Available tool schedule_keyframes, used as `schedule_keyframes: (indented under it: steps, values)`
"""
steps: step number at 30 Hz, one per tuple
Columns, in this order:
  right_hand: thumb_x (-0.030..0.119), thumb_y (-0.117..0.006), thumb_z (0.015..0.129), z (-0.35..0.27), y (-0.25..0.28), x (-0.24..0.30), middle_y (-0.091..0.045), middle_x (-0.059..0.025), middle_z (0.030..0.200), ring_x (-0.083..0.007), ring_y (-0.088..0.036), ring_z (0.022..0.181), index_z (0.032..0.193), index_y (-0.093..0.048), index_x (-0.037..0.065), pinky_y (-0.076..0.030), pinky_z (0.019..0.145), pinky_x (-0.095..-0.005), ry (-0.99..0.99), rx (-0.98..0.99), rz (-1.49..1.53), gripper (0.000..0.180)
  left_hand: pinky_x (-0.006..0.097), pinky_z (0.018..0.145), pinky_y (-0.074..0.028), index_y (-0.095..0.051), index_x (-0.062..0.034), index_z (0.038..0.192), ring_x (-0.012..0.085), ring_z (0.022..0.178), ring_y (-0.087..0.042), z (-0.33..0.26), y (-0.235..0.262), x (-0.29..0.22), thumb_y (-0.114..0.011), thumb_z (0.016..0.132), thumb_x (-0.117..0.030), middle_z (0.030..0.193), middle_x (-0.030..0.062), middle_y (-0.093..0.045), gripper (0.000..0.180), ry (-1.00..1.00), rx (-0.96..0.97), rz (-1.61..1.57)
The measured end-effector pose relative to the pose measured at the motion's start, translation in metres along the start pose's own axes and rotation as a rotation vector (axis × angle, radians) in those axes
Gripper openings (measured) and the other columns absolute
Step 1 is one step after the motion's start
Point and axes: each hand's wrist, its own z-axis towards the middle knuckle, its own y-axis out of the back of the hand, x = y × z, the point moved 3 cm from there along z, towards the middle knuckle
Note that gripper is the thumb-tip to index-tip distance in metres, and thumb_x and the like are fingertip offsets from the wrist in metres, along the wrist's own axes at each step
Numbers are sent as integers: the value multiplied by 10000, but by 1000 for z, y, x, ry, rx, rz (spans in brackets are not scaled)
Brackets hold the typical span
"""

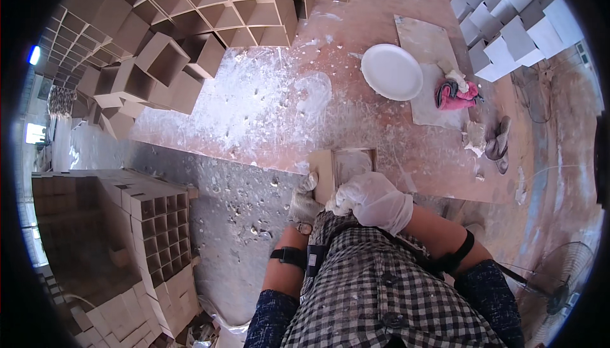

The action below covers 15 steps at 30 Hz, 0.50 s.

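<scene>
Single head-worn fisheye view, looking steeply down, hands close below

1. Both forearms rise from the lower edge, bare between dark blue sleeves and gloved hands.
2. The left hand (304,205) wears a soiled glove, its fingers curled closed around something it grips, with a watch at the wrist and a black strap lower on the forearm.
3. The right hand (375,200) in a white glove is curled over, knuckles up, just beside the left; a black band circles its forearm.

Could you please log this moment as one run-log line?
left hand: gripping small wooden box | right hand: on box | white plate: floor
</scene>
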Motion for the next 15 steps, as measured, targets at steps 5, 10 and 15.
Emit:
schedule_keyframes:
  steps: [5,10,15]
  values:
    - [246,-637,692,-7,9,-3,-646,-120,739,-290,-637,699,695,-674,108,-506,614,-410,-130,140,-543,143,411,898,-505,-538,21,1209,270,1033,-605,-3,-15,-6,-672,832,-250,1155,131,-605,483,-23,15,52]
    - [268,-636,716,-15,18,-27,-627,-117,709,-292,-615,664,709,-637,73,-487,601,-393,-109,37,-605,196,367,865,-520,-546,17,1197,245,1017,-611,0,-3,-5,-664,849,-231,1121,115,-619,443,11,-125,23]
    - [62,-623,764,15,23,-41,-638,-91,735,-214,-608,669,773,-616,30,-465,615,-315,-330,-167,569,34,370,845,-528,-554,19,1183,240,1005,-617,3,-5,-4,-668,843,-222,1111,117,-624,432,-27,-110,47]
